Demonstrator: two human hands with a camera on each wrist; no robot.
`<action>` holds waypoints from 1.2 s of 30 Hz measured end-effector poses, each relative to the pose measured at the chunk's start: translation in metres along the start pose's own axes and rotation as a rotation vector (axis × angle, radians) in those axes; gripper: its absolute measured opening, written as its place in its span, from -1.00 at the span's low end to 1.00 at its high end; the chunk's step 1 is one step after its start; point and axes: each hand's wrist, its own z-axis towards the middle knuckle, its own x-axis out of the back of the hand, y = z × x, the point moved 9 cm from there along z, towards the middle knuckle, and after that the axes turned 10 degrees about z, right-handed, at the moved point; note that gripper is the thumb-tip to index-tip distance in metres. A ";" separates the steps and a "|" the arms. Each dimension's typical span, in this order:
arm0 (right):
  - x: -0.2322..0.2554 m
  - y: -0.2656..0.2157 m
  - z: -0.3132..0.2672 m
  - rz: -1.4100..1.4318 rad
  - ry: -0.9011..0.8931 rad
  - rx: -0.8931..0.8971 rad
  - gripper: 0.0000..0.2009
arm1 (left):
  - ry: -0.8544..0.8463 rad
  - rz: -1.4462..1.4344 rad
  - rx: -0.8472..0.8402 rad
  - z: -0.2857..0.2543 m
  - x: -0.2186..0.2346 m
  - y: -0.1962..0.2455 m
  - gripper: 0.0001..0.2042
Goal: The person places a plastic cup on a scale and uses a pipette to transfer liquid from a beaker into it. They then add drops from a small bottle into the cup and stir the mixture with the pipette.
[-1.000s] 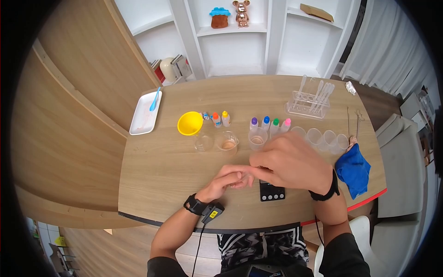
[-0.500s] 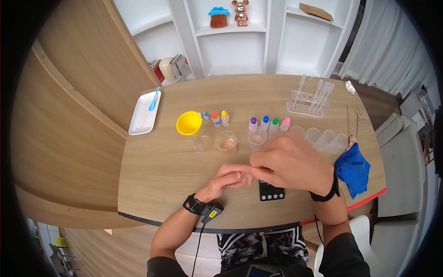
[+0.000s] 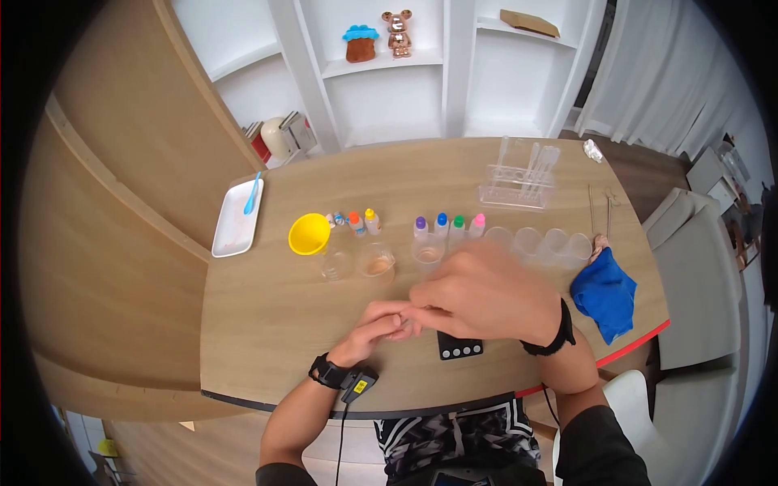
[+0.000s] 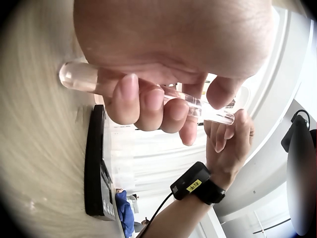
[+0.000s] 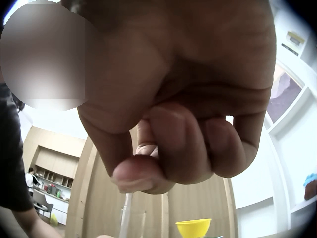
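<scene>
In the left wrist view, my left hand grips a clear test tube, its fingers curled around the middle. The tube's rounded end sticks out past the fingers on one side, and the other end reaches toward my right hand. Thumb and fingers of the right hand pinch together at that end. Below those fingertips, the right wrist view has a thin translucent stem; its upper part is hidden in the fingers. A black scale lies on the table beneath the right hand, partly covered by it.
Ahead are a beaker, a yellow bowl, colour-capped bottles and clear cups. A rack with slender clear pieces stands at back right. A white tray lies left, a blue cloth right.
The head view has shifted, so the table and its contents appear further left and slightly lower. Both hands stay together in nearly the same pose.
</scene>
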 end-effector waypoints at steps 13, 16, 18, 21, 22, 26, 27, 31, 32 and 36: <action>0.002 -0.002 0.000 -0.026 0.036 0.027 -0.72 | 0.072 0.022 0.021 0.000 0.002 0.001 -0.49; 0.001 -0.002 0.000 -0.013 0.020 0.011 -0.73 | 0.032 0.055 0.024 0.000 0.002 0.001 -0.49; -0.001 0.002 0.000 -0.069 0.008 -0.002 -0.74 | 0.041 0.034 0.025 0.000 0.003 0.000 -0.49; -0.001 0.000 0.000 0.025 0.000 0.005 -0.74 | 0.042 0.032 0.019 -0.001 0.002 0.000 -0.50; 0.000 0.000 0.001 0.026 0.007 0.011 -0.74 | 0.040 0.038 0.015 -0.001 0.002 0.001 -0.49; 0.002 -0.006 0.002 0.097 0.010 0.019 -0.70 | 0.060 0.021 0.027 -0.002 0.004 -0.003 -0.51; 0.002 -0.006 0.003 0.130 0.005 0.019 -0.69 | 0.038 0.011 0.017 -0.001 0.003 -0.001 -0.51; 0.002 0.002 0.002 -0.024 0.092 0.027 -0.67 | 0.029 -0.016 -0.019 0.000 0.004 -0.001 -0.51; 0.004 0.000 0.002 -0.025 0.105 0.042 -0.69 | 0.039 -0.019 -0.015 0.000 0.004 -0.001 -0.52; 0.030 -0.001 -0.003 0.160 0.350 0.096 -0.80 | 0.017 -0.015 -0.013 0.001 0.006 -0.006 -0.57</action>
